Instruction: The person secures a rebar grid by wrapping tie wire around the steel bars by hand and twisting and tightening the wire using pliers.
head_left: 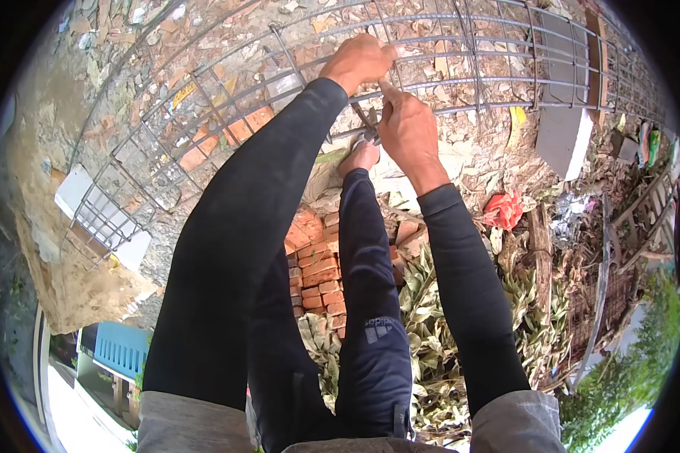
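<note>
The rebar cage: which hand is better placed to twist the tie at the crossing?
Probably the right hand: it holds a tool at the crossing, while the left hand grips a bar of the rebar cage above.

Two hands worked at one rebar cage (446,45): the left hand (359,60) and the right hand (408,128). Two white blocks propped it up, one block (563,140) on the right and another block (98,215) on the left. One red rag (505,209) lay nearby, and one brick stack (321,272).

Outdoors in daylight, rubble-strewn ground (461,151) fills the upper frame. Red bricks (321,272) are stacked at centre, dry leaves (431,317) lie lower centre, and a blue structure (121,349) stands lower left.
</note>
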Motion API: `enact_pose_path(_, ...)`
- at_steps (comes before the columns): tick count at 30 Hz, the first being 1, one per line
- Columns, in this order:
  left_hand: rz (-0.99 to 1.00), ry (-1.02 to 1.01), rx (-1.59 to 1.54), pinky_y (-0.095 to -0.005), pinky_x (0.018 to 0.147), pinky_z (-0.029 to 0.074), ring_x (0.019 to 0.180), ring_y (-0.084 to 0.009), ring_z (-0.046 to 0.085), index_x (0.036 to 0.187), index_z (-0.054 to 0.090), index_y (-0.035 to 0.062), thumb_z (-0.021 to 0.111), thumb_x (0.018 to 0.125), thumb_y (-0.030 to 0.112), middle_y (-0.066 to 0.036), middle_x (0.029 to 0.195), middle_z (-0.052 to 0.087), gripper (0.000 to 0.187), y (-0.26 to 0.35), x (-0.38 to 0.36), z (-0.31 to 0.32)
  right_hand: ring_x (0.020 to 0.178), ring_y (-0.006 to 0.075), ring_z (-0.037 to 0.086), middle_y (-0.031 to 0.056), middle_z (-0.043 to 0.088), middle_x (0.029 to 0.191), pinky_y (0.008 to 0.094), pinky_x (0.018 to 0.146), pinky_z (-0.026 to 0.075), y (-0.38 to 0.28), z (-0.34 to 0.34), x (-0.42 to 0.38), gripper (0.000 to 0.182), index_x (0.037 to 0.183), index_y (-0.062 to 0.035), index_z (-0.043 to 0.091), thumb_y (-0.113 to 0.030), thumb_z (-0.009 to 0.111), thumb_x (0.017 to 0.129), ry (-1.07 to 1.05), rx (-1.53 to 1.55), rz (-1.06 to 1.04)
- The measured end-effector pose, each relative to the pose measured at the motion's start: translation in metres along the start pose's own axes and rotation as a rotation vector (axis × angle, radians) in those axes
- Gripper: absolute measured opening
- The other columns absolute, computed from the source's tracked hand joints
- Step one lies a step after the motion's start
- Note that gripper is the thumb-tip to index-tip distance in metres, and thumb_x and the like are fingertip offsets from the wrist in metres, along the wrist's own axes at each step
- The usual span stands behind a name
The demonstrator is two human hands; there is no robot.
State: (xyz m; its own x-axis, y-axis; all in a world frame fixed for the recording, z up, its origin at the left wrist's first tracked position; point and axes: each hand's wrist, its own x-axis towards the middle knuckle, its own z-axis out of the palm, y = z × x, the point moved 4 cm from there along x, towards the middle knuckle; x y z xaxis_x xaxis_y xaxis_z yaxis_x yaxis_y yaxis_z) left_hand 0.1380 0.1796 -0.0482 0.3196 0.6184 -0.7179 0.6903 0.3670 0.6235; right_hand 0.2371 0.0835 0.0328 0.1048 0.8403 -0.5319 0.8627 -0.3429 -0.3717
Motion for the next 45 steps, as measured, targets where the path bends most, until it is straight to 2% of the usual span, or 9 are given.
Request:
enact_pose_path(8,-0.048,-0.063,-0.082,-0.0449,0.093,0.054,0.102,-0.0368,0.074,0.114,0.080,0.0067,0.067,0.094,0.050,-0.022,0.102,0.078,0.049,0.003,-0.006,-0.005,0.085,0.0413,0.075,0.0224,0.075,0.088,0.0513,0.078,0.059,0.004,0.019,0.011,0.047,0.141,-0.0176,0.066,-0.017,0.063,0.094,-0.104,-0.245,0.112)
enact_pose_path(14,-0.088,-0.073,-0.089,-0.0410,0.064,0.050,0.065,-0.0233,0.064,0.097,0.077,-0.0005,0.069,0.094,0.053,-0.012,0.073,0.070,0.054,-0.003,0.001,-0.010,0.075,0.0411,0.074,0.0266,0.074,0.093,0.0493,0.072,0.058,-0.012,0.005,-0.010,0.046,0.142,-0.0087,0.065,-0.009,0.058,0.096,-0.117,0.889,0.379)
enact_pose_path(17,-0.108,-0.257,-0.204,-0.0357,0.063,0.045,0.074,-0.0146,0.059,0.095,0.069,-0.0024,0.074,0.092,0.059,-0.004,0.078,0.058,0.061,-0.013,0.016,-0.006,0.082,0.0440,0.073,0.0283,0.074,0.100,0.0497,0.076,0.057,-0.006,0.018,-0.002,0.048,0.144,-0.0100,0.064,-0.010,0.056,0.096,-0.146,1.110,0.393)
enact_pose_path(19,-0.046,-0.236,-0.141,-0.0415,0.068,0.048,0.079,-0.0199,0.064,0.096,0.070,-0.0044,0.073,0.092,0.059,-0.008,0.080,0.063,0.064,-0.010,0.016,-0.009,0.087,0.0430,0.074,0.0260,0.075,0.099,0.0495,0.078,0.057,-0.021,0.016,0.007,0.048,0.144,-0.0125,0.064,-0.010,0.057,0.097,0.060,0.588,0.021)
enact_pose_path(24,0.057,-0.069,-0.021,-0.0453,0.075,0.051,0.079,-0.0267,0.065,0.097,0.073,-0.0063,0.073,0.092,0.060,-0.013,0.080,0.070,0.067,-0.005,0.010,-0.013,0.094,0.0400,0.075,0.0194,0.077,0.098,0.0485,0.084,0.060,-0.008,-0.016,0.007,0.041,0.141,-0.0158,0.065,-0.019,0.052,0.102,-0.329,-0.280,0.014)
enact_pose_path(31,0.023,-0.100,0.016,-0.0443,0.073,0.049,0.074,-0.0240,0.062,0.088,0.074,-0.0052,0.072,0.092,0.061,-0.013,0.080,0.069,0.066,0.005,0.005,-0.018,0.092,0.0365,0.077,0.0206,0.077,0.095,0.0459,0.080,0.061,0.002,0.006,0.014,0.048,0.148,-0.0016,0.054,-0.014,0.053,0.101,-0.340,-0.414,0.037)
enact_pose_path(37,0.007,-0.128,0.014,-0.0423,0.081,0.051,0.086,-0.0248,0.067,0.105,0.076,-0.0038,0.072,0.091,0.061,-0.016,0.094,0.074,0.066,0.001,0.008,-0.017,0.096,0.0426,0.075,0.0288,0.074,0.101,0.0521,0.084,0.059,-0.005,0.036,0.021,0.052,0.147,0.0016,0.053,-0.018,0.055,0.099,-0.216,0.020,0.183)
enact_pose_path(40,0.001,-0.148,0.003,-0.0408,0.089,0.052,0.099,-0.0264,0.070,0.116,0.075,-0.0028,0.072,0.091,0.061,-0.020,0.108,0.075,0.069,0.001,0.009,-0.016,0.086,0.0352,0.077,0.0261,0.075,0.103,0.0456,0.074,0.060,0.005,0.051,0.018,0.053,0.153,-0.0007,0.049,-0.012,0.051,0.101,0.026,0.250,0.122)
enact_pose_path(45,0.031,-0.209,-0.137,-0.0392,0.103,0.048,0.113,-0.0300,0.069,0.127,0.071,-0.0031,0.071,0.091,0.064,-0.021,0.127,0.071,0.076,-0.013,0.014,-0.010,0.074,0.0141,0.072,0.0113,0.073,0.112,0.0242,0.052,0.046,0.009,0.054,0.015,0.058,0.164,-0.0050,0.033,-0.013,0.046,0.107,-0.231,1.017,0.459)
